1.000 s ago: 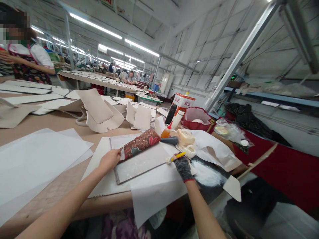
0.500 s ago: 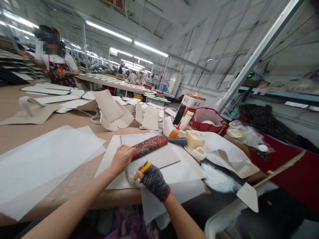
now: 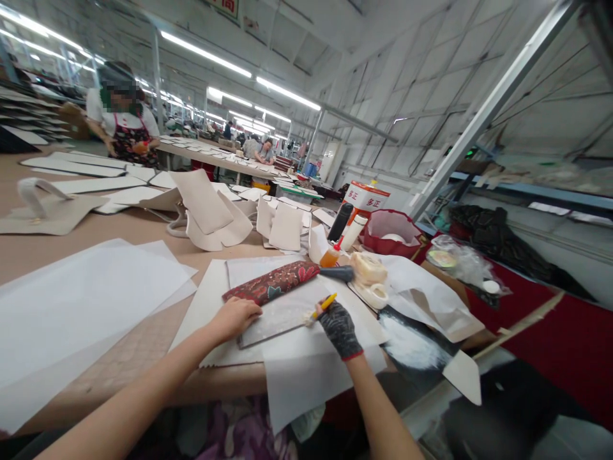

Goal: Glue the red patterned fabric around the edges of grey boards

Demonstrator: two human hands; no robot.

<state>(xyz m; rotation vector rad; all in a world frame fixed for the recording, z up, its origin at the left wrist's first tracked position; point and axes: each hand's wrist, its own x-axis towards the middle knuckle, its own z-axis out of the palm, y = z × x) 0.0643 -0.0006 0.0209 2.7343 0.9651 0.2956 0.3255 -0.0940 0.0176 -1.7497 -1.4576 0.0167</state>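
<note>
My right hand (image 3: 339, 329), in a dark grey fingerless glove with red trim, is closed around a yellow-handled brush (image 3: 324, 305). The brush's pale bristle end touches the right part of a thin grey flat panel (image 3: 282, 317). My bare left hand (image 3: 238, 316) lies with its fingers stretched over the panel's left part. Its fingertips are close to a long brown bundle with a floral pattern (image 3: 272, 283), which lies slantwise across the panel. Whether they touch the bundle I cannot tell. White sheets (image 3: 306, 377) lie under the panel and hang over the table edge.
An orange bottle with red nozzle (image 3: 330, 257), a black bottle (image 3: 340, 222) and a white bottle (image 3: 354, 231) stand behind. White paper (image 3: 86, 313) lies left; cream pieces (image 3: 205, 207) stand at the back. Beyond is a person in a floral apron (image 3: 131, 137).
My right hand has moved the brush right and up along the panel. My left hand's fingers have come down from the floral bundle's end onto the panel. The person at the back has lowered an arm.
</note>
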